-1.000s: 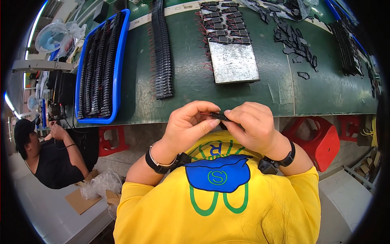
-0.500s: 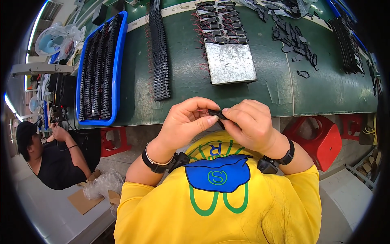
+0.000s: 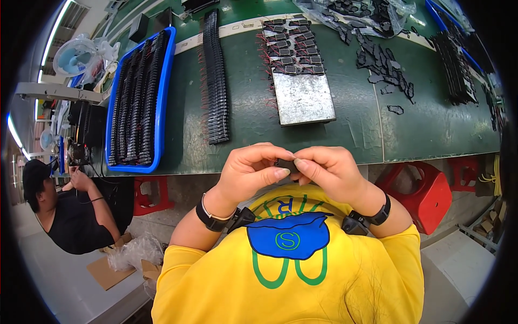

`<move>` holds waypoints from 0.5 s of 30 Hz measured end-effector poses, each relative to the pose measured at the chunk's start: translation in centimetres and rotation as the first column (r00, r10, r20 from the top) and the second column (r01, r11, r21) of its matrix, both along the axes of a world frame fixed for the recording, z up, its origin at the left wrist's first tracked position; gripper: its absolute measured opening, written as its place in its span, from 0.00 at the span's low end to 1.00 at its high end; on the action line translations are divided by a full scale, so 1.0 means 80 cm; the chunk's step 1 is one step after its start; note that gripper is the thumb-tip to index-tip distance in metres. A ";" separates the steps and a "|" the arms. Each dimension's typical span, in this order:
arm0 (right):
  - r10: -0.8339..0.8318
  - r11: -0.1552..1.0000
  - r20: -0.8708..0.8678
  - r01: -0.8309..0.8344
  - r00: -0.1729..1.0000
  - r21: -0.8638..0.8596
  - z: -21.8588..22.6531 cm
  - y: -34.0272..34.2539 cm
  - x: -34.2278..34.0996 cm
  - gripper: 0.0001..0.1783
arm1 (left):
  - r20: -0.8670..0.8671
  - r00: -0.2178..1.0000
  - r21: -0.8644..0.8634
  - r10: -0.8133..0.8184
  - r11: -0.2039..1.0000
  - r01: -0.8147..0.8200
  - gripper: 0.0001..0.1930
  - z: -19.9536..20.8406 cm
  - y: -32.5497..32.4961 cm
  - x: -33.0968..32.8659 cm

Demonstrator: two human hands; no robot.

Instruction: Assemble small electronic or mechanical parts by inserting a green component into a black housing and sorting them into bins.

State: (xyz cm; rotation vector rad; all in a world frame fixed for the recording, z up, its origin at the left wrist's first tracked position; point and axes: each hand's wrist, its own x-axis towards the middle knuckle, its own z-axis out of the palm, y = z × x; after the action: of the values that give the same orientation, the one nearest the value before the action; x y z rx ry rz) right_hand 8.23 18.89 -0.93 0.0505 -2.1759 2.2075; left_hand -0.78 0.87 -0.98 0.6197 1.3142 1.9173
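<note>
Just off the table's near edge, both hands meet in front of my chest. My left hand pinches a small black plastic part between thumb and fingers. The fingertips of my right hand are closed on the right end of the same part, so much of it is hidden. Straight ahead lies a silvery metal plate. Its far half carries two columns of small black speaker-like units with thin red wires sticking out to the left.
A blue tray with packed rows of black parts stands left, beside a long stacked row with red wires. Loose black frames lie right of the plate. A red stool stands right; a co-worker sits left.
My view has tilted slightly, so the table things sit lower. My right fingers have shifted on the black part, and both hands still hold it.
</note>
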 end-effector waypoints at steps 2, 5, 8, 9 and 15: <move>0.009 1.000 0.021 -0.009 1.000 0.007 0.004 0.002 -0.002 0.15 | -0.011 1.000 0.018 -0.009 1.000 0.009 0.14 -0.001 -0.001 -0.001; -0.011 0.940 -0.285 0.106 0.958 0.323 0.009 0.006 -0.004 0.15 | -0.073 0.995 -0.093 0.067 0.993 -0.073 0.13 0.005 0.001 0.002; -0.013 0.921 -0.264 0.114 0.965 0.372 0.012 0.007 -0.005 0.15 | -0.077 0.992 -0.097 0.098 0.990 -0.105 0.13 0.007 0.005 0.007; -0.018 0.911 -0.252 0.120 0.968 0.395 0.013 0.007 -0.005 0.15 | -0.078 0.991 -0.102 0.111 0.988 -0.119 0.13 0.008 0.006 0.008; -0.039 0.947 -0.138 0.081 0.990 0.312 0.017 0.006 -0.008 0.14 | 0.133 0.986 -0.125 0.096 0.989 -0.080 0.13 0.003 -0.001 0.003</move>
State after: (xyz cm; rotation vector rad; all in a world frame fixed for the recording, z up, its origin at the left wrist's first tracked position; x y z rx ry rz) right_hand 7.57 19.34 0.45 0.1323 -2.3976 1.7495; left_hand -0.50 0.83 -0.74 0.3670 1.3747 1.8998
